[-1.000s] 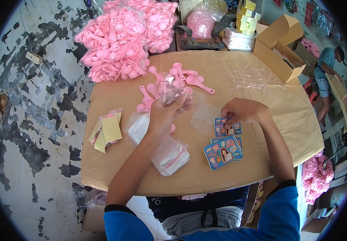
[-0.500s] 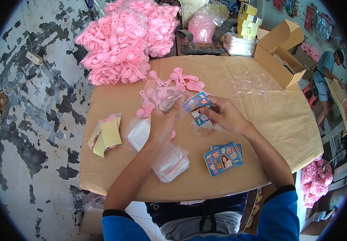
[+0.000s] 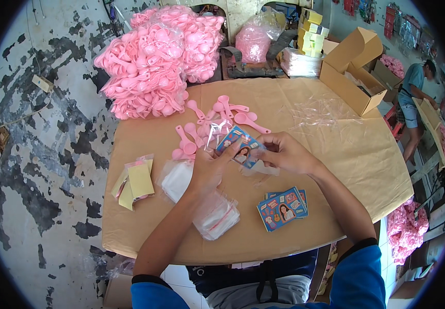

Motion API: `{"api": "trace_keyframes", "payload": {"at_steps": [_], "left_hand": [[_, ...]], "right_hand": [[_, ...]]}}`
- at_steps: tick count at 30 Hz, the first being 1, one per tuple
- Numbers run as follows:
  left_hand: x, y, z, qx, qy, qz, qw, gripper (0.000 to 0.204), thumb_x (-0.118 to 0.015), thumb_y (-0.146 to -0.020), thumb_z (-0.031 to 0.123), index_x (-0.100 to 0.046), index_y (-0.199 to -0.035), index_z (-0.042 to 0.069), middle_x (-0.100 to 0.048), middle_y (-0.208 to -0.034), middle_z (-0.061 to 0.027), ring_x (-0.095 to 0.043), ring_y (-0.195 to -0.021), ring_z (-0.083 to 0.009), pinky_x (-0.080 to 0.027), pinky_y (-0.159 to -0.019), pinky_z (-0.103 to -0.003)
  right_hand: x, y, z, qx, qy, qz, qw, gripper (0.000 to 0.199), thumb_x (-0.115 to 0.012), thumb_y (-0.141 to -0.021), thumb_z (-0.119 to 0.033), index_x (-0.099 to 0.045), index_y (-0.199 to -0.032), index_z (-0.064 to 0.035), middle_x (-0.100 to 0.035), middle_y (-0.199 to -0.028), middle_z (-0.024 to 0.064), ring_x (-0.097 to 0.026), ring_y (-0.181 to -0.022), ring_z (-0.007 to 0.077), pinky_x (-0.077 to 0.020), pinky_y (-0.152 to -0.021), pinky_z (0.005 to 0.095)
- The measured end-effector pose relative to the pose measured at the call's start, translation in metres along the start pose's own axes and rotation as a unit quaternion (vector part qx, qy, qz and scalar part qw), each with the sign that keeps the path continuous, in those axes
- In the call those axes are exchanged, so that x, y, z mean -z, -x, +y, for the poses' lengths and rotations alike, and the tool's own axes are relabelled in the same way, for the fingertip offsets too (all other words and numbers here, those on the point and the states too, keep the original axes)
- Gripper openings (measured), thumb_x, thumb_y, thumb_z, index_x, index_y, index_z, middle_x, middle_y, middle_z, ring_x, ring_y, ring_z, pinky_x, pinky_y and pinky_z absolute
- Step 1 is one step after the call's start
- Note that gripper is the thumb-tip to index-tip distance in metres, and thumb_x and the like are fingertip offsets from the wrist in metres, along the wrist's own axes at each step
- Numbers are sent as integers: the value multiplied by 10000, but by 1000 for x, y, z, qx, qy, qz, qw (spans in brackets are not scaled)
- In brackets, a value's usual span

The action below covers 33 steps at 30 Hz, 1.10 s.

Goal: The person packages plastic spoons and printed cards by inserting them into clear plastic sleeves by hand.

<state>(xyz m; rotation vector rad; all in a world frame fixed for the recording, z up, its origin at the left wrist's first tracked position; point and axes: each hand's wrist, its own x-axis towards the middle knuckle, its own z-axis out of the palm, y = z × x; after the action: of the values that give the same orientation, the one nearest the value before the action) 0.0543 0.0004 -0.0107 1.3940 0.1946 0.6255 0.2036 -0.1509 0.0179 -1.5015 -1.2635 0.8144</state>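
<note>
Head view: we see both hands closed on one card point(image 3: 241, 144), held up over the middle of the table point(image 3: 336, 154). The left hand point(image 3: 209, 167) pinches its left side, thumb laid across the face, and the right hand point(image 3: 287, 153) grips the right edge between thumb and fingers. Clear film point(image 3: 216, 130) shines just beyond the left hand, and more shows beneath the right; we cannot tell whether the card lies inside it or only against it.

A second ago we have this card on the table under the right hand, just behind the stack point(image 3: 283, 210), while the left hand holds film alone; half a second ago the right hand has it in the air beside the left. Now both hands share it. We take this to mean that the work passes from fetching the card to bringing card and film together, a step that looks unfinished to us.

Just beyond the hands lie the loose spoons point(image 3: 189, 148), much as before. The stack sits nearer us, inside the right forearm, and the bags point(image 3: 216, 219) lie by the left forearm, partly hidden by it. Farther left we find the yellowish packs point(image 3: 140, 181); at the back, sacks point(image 3: 153, 62) of spoons on the left and a box point(image 3: 351, 87) on the right
</note>
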Motion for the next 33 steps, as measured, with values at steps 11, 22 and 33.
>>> {"api": "trace_keyframes", "payload": {"at_steps": [11,22,33], "left_hand": [[-14,16,4,-92,-124,-132,979,446,-629,-949,249,-470,-1321,59,-582,-1248,-76,-576,-1102,-153,-482,-925,-327],[-10,13,18,-58,131,-95,985,369,-538,-977,152,-441,-1320,58,-539,-1331,-162,-587,-1150,-232,-486,-976,-363],[40,-18,42,-152,109,132,973,380,-725,-856,129,-577,-1190,26,-612,-1144,-54,-575,-1071,-137,-446,-958,-302]], "right_hand": [[-24,2,-1,-22,-105,65,992,222,-638,-948,-269,-693,-1004,-61,-515,-622,-68,-439,-545,14,-333,-467,210],[-34,-5,6,25,-171,50,984,250,-650,-939,-304,-664,-958,-55,-590,-751,-35,-503,-643,19,-417,-559,210],[60,-144,53,80,389,156,904,328,-567,-930,-271,-661,-1130,-30,-702,-960,133,-669,-910,272,-509,-841,377]]}}
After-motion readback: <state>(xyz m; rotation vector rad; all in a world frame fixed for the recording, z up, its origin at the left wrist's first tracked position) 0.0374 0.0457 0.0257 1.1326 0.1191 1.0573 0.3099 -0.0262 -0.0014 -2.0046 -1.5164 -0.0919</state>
